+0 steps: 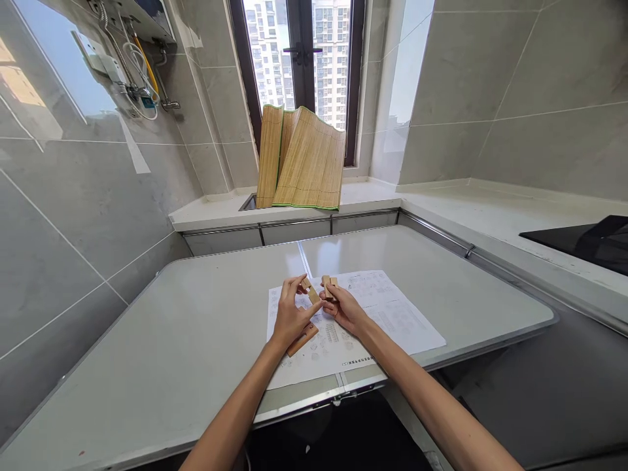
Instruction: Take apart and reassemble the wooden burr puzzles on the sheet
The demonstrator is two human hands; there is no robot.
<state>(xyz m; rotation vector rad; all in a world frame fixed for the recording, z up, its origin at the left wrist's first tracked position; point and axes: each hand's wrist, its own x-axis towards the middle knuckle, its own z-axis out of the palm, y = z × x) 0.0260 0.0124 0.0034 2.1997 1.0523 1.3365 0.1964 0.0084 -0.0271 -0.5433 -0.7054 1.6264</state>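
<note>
Over a printed paper sheet (392, 320) on the white folding table, both hands are raised close together. My left hand (292, 315) grips a small light wooden piece (313, 294) between thumb and fingers. In my right hand (343, 307) are light wooden pieces (328, 286) pressed together, held upright by the fingertips. The two hands nearly meet at the left thumb. Below my left hand a brown wooden piece (303, 340) lies on the sheet, partly hidden by the hand and wrist.
The white table (196, 340) has its front edge near my body. Behind it, a folded bamboo mat (311, 163) leans on the counter (367, 191) by the window. A black cooktop (583, 242) is at the right; pipes and cables (142, 72) hang upper left.
</note>
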